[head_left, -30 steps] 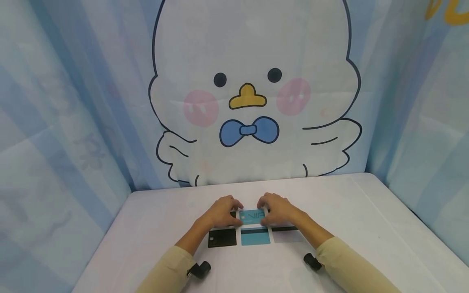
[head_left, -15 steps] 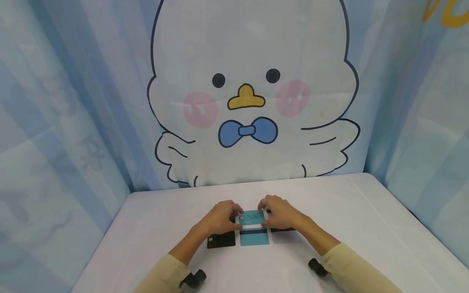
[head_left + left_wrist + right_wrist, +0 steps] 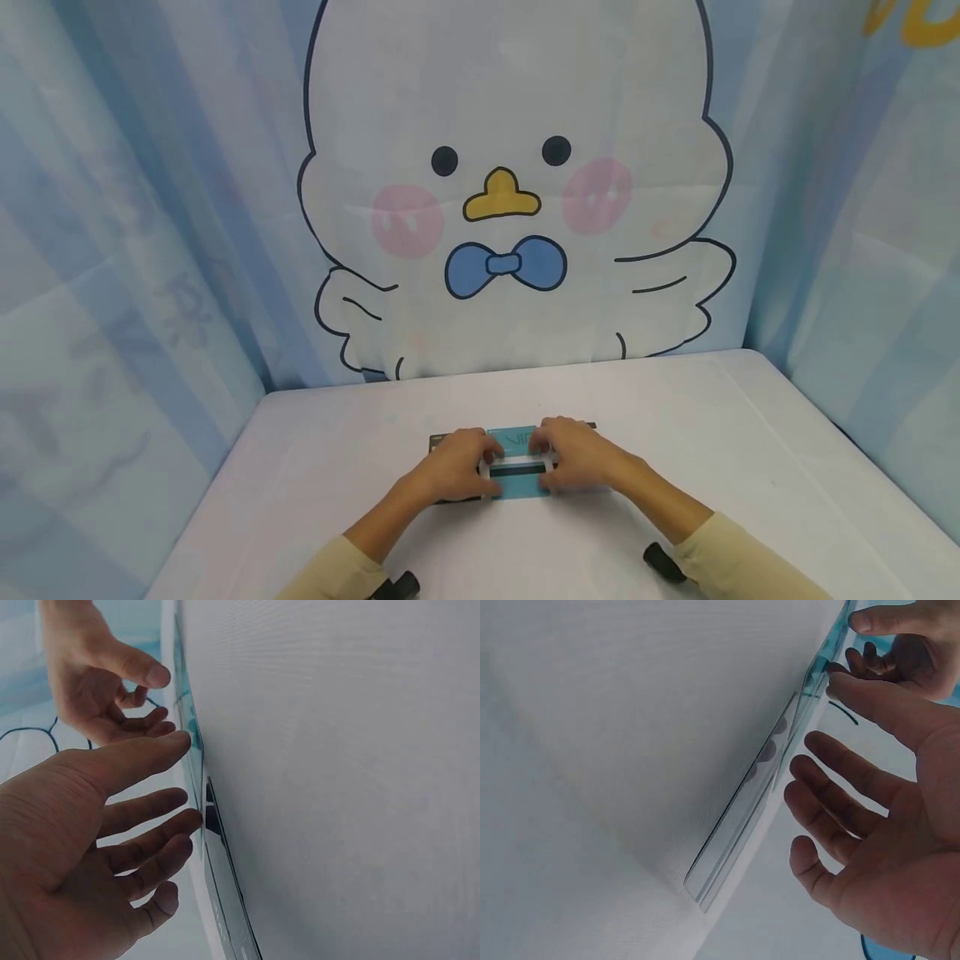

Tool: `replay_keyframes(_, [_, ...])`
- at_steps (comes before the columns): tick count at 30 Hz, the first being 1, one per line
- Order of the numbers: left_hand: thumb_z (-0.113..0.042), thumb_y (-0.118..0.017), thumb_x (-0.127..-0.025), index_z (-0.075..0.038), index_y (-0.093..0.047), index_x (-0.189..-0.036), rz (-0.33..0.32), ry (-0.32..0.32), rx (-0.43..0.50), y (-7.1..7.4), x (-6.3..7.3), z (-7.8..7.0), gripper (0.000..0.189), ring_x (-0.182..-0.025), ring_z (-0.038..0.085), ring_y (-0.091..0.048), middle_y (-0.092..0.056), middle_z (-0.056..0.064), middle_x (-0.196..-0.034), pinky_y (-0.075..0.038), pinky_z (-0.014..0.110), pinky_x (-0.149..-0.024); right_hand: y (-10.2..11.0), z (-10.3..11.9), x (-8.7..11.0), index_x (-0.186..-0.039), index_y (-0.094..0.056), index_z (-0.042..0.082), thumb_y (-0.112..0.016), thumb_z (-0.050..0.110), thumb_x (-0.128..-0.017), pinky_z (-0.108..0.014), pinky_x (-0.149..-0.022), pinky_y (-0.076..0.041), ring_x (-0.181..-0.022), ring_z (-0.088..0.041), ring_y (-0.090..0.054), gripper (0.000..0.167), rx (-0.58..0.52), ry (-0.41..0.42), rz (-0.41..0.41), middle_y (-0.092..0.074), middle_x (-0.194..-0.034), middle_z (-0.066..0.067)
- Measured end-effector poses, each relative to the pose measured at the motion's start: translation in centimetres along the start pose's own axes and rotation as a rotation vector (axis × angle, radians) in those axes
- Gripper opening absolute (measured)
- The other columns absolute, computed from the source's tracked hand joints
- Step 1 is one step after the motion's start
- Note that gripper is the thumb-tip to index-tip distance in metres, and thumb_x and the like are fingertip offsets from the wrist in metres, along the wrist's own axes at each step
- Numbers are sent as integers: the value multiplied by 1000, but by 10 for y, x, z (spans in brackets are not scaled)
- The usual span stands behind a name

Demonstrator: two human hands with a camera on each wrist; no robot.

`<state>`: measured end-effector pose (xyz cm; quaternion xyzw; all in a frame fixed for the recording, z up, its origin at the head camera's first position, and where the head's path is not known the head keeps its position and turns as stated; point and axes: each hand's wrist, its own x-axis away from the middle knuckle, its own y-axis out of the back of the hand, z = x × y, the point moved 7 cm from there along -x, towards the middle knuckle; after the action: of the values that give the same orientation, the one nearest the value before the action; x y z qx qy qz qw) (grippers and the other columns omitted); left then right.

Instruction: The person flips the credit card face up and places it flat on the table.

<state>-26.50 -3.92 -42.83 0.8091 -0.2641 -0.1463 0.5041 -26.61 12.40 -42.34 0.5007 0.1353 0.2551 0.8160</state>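
A blue card with a dark stripe [image 3: 517, 483] lies at the near middle of a block of cards. My left hand [image 3: 459, 462] is at its left side and my right hand [image 3: 579, 454] at its right, thumbs by the near corners. Behind it is a blue VIP card [image 3: 512, 439], partly covered by my right fingers. Dark cards [image 3: 437, 441] at the left are mostly hidden under my left hand. In both wrist views the fingers are spread and loosely bent, tips right at the cards. A pale card with round marks [image 3: 742, 795] lies beside my right fingers.
The cards lie on a white-covered table [image 3: 337, 467]. Behind it hangs a curtain [image 3: 510, 333] with a cartoon bird, and blue curtains [image 3: 112, 292] close off both sides. Black wrist cameras [image 3: 663, 562] stick out by the beige sleeves [image 3: 735, 554].
Both hands have moved from the sides of the VIP card toward me, to the striped blue card. The far left dark card now shows more, the near one less.
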Motion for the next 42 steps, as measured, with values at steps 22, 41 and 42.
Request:
replay_keyframes(22, [-39,-91,-78,-17,-77,-121,35,40,-134,-5,3,-2,50,-92,6,-57,-66,-7,-103,-52,30,-90,-6,8,0,-109,-72,12,-92,22,-73,-44,-88,-44,-94,-16,-53,42,51,-14,41,-62,-98,3])
replay_keyframes(41, [-38,-92,-77,-19,-77,-117,20,40,-76,-5,2,0,47,-90,5,-55,-64,-8,-101,-51,27,-87,-8,4,0,-103,-69,15,-91,19,-73,-45,-92,-49,-98,-17,-51,38,-22,-66,71,-57,-100,2])
replay_keyframes(42, [-38,-92,-77,-20,-77,-117,21,45,-74,-6,2,0,47,-90,5,-55,-64,-8,-100,-51,28,-87,-8,4,0,-103,-68,14,-91,19,-73,-45,-93,-49,-98,-17,-51,39,-26,-65,73,-57,-101,2])
